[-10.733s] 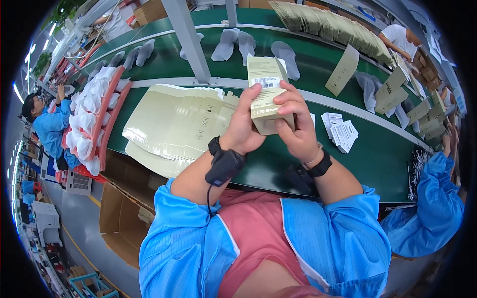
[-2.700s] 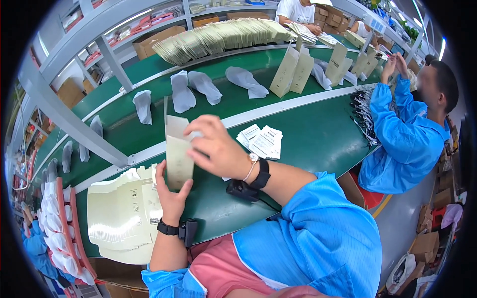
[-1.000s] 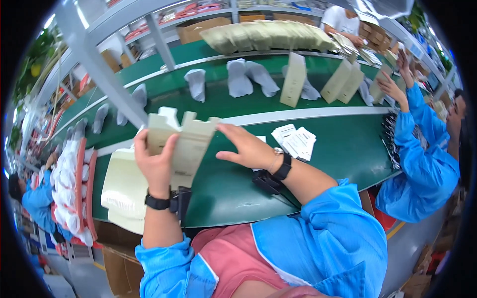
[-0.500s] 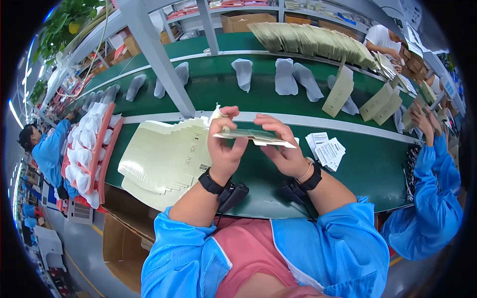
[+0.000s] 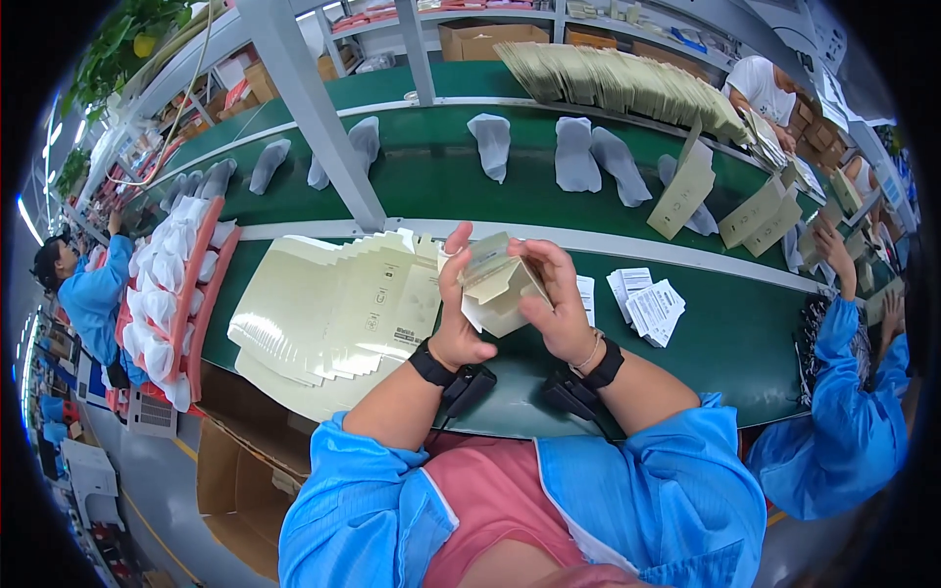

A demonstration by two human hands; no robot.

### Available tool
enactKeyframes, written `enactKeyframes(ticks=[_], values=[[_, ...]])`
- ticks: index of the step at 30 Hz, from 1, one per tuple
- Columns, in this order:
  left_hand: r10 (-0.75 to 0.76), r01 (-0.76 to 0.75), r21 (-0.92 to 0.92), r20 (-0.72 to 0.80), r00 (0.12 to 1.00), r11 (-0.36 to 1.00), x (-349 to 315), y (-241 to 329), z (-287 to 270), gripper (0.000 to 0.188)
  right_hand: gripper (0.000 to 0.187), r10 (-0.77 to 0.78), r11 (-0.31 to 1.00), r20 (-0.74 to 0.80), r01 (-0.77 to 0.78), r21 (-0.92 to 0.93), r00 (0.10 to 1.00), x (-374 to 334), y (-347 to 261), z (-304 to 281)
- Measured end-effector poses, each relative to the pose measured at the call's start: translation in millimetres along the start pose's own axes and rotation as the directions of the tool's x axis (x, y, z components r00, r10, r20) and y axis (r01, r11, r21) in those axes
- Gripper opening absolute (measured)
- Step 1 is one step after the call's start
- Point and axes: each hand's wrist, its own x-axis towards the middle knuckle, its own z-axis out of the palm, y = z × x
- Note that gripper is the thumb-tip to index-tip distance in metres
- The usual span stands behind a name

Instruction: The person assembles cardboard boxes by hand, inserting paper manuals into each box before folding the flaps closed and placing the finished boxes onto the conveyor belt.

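Observation:
Between my hands is a small pale cream carton (image 5: 502, 306), popped into a box shape with its flaps standing up at the open end. My left hand (image 5: 457, 328) presses the carton's left side with its fingers, the thumb stretched out below. On the other side my right hand (image 5: 561, 306) grips it, fingers over the far face and thumb on the near one. Just left of my hands, flat unfolded cartons (image 5: 338, 304) lie in an overlapping fan on the green bench. A few white printed cards (image 5: 652, 306) lie to the right.
Beyond a metal rail, a green conveyor (image 5: 421, 167) carries greyish wrapped items (image 5: 574, 157) and upright cartons (image 5: 683, 191). Many cartons (image 5: 627, 88) stand in a row behind. Red trays of white-wrapped items (image 5: 162, 294) are stacked left. Co-workers in blue sleeves (image 5: 833, 392) work at both sides.
The carton has gone from flat, seen edge-on, to an opened box shape with raised flaps. My hands have come closer together around it.

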Motion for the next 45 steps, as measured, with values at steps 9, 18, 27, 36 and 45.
enactKeyframes(ticks=[9, 18, 27, 36, 45], values=[[0.084, -0.064, 0.310, -0.051, 0.995, 0.949, -7, 2, 4, 0.050, 0.057, -0.037, 0.995, 0.054, 0.042, -0.091, 0.998, -1, 15, -1], [-0.016, -0.003, 0.337, 0.055, 0.998, 0.941, -9, 0, -1, 0.027, 0.049, 0.081, 0.986, -0.059, -0.072, 0.154, 0.995, -5, 21, 0], [-0.084, 0.055, 0.383, 0.058, 0.995, 0.922, -18, -6, 0, 0.033, 0.041, -0.054, 0.995, -0.047, 0.050, -0.085, 0.997, -7, 26, 0], [-0.197, 0.206, 0.016, -0.229, 0.953, 0.978, -8, -5, 17, 0.044, 0.038, -0.143, 0.913, -0.072, 0.104, -0.395, 0.987, -8, 31, 1], [-0.813, 0.602, -0.716, 0.083, 0.576, 0.353, -3, -10, -10, 0.052, 0.033, -0.156, 0.753, 0.152, 0.217, -0.621, 0.976, -5, 29, -2]])
